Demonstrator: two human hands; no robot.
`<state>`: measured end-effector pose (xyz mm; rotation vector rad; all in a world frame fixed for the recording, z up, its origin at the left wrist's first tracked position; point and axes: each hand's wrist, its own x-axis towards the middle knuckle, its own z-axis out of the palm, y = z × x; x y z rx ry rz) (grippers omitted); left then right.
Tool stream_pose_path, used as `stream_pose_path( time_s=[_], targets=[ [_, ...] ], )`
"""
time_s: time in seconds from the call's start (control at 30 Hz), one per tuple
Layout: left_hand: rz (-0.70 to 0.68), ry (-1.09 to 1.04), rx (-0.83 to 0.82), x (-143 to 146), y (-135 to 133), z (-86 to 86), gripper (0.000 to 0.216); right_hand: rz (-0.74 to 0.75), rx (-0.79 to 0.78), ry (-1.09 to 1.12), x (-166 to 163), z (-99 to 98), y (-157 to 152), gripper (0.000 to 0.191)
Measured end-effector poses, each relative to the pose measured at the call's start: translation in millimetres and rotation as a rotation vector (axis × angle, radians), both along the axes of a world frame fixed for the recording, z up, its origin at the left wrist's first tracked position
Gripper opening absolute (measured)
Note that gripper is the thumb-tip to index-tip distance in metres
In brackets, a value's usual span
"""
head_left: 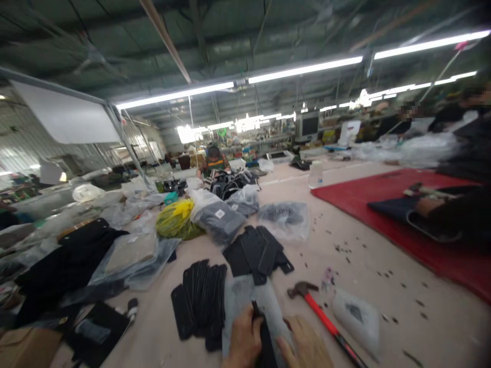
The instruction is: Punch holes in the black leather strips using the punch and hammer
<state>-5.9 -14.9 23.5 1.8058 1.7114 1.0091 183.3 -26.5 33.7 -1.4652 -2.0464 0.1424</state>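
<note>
At bottom center of the frame, a black strip (267,345) is pinched by the left hand (245,332), thumb against fingers, over a gray slab (238,291). The right hand (307,342) is held just beside it (whether anything's gripped there can't be told), and a red-handled hammer (324,318) is laid toward the lower right.

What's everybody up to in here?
A person is working at a table with bare hands. The left hand grips a black strip over a grey board, and the right hand is close beside it; whether it touches the strip is unclear. Black pieces lie left of the board, and a hammer lies to its right. Farther right, another person's hand is at a dark item over a red mat.
</note>
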Motion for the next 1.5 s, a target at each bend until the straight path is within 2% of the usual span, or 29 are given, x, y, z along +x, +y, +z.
stream_pose_path(
  time_s=[0.1,0.17,0.23,0.3,0.33,0.4,0.47,0.57,0.67,0.77,0.97,1.17,1.3,1.5],
  targets=[
    [0.01,-0.01,-0.018,1.9,0.4,0.7,0.021,0.04,-0.169,-0.088,-38.1,0.4,-26.7,0.027],
    [0.078,-0.08,-0.076,1.0,10.1,0.2,0.014,0.078,-0.223,-0.139,-48.2,4.1,-33.1,0.03],
    [0.251,-0.262,-0.1,-3.1,21.5,1.1,0.016,0.093,-0.251,-0.16,-48.9,7.6,-33.6,0.032],
    [0.46,-0.521,-0.025,-10.4,28.7,3.9,0.024,0.1,-0.264,-0.162,-45.5,10.0,-30.8,0.032],
    [0.484,-0.606,-0.012,-14.5,29.2,5.3,0.025,0.104,-0.267,-0.161,-43.6,10.8,-28.3,0.031],
    [0.431,-0.626,-0.018,-21.1,23.4,6.3,0.023,0.11,-0.276,-0.158,-40.4,11.6,-21.2,0.032],
    [0.356,-0.486,-0.045,-23.0,10.3,3.6,0.02,0.121,-0.303,-0.151,-38.5,11.7,-12.5,0.037],
    [0.317,-0.318,-0.045,-17.3,-10.3,-4.4,0.019,0.135,-0.367,-0.135,-38.1,11.4,-1.3,0.042],
    [0.26,-0.288,-0.036,-11.1,-19.3,-9.8,0.022,0.119,-0.389,-0.152,-40.9,11.6,3.3,0.038],
    [0.266,-0.286,-0.043,-11.2,-18.9,-11.2,0.021,0.095,-0.365,-0.162,-44.3,13.0,1.8,0.04],
    [0.282,-0.334,-0.055,-14.6,-19.3,-11.2,0.022,0.141,-0.332,-0.183,-39.4,13.2,-19.7,0.054],
    [0.249,-0.351,-0.054,-13.9,-21.0,-10.5,0.021,0.217,-0.401,-0.291,-25.0,-1.8,-61.1,0.077],
    [0.25,-0.354,-0.063,-15.2,-19.9,-11.9,0.02,0.247,-0.381,-0.33,-21.8,-12.0,-72.7,0.077],
    [0.219,-0.386,-0.042,-15.5,-19.9,-11.4,0.02,0.25,-0.345,-0.324,-22.7,-16.5,-69.8,0.077]
  ],
)
